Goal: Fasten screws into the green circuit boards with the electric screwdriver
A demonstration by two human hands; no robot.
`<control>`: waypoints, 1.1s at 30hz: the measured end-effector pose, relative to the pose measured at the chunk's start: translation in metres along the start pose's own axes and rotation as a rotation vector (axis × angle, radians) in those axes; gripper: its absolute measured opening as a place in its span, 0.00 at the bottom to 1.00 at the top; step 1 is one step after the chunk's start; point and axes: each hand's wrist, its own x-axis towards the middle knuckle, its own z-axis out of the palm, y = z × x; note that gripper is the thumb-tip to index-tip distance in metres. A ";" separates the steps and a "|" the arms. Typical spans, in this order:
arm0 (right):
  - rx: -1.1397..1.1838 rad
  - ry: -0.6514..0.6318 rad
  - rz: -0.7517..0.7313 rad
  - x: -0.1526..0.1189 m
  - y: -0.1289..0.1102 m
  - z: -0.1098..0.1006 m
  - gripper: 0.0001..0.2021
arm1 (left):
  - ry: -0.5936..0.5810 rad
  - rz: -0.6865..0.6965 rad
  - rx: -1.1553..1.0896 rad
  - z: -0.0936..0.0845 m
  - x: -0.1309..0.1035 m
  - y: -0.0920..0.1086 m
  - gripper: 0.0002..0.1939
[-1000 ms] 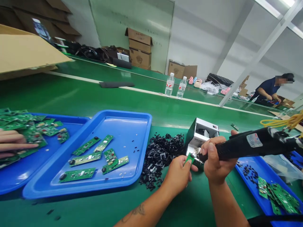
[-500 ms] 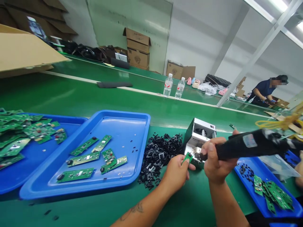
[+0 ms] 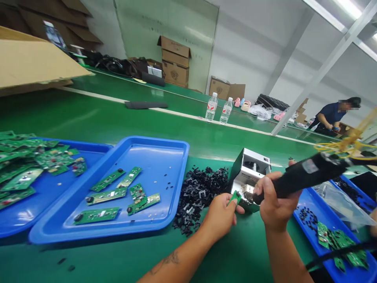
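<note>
My left hand (image 3: 222, 216) pinches a small green circuit board (image 3: 235, 197) with a black part at its upper end. The board is held just in front of a white-and-black screw feeder (image 3: 253, 161). My right hand (image 3: 275, 202) is wrapped round a black electric screwdriver (image 3: 306, 177), which lies nearly level with its rear end tilted up to the right. Its tip is close to the feeder's front; whether they touch I cannot tell. Left of the feeder lies a heap of small black plastic parts (image 3: 202, 196).
One blue tray (image 3: 153, 149) holds several circuit boards (image 3: 98, 215); another blue tray (image 3: 70, 145) is heaped with them. A third blue tray (image 3: 326, 271) stands right, crossed by a black cable (image 3: 341, 250). Two water bottles (image 3: 218, 110) stand behind. A co-worker (image 3: 330, 116) is far right.
The screwdriver has drawn slightly right, away from the feeder, and its rear end tilts higher. The left hand and board stay nearly still. A black cable now crosses the right tray.
</note>
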 end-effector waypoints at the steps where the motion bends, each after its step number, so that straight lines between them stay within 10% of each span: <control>1: 0.028 0.030 -0.031 0.001 -0.004 0.003 0.31 | -0.003 0.001 0.001 0.000 0.001 -0.001 0.14; 33: 0.088 -0.107 0.031 -0.001 0.013 0.031 0.29 | -0.017 -0.020 -0.014 0.003 -0.008 0.020 0.09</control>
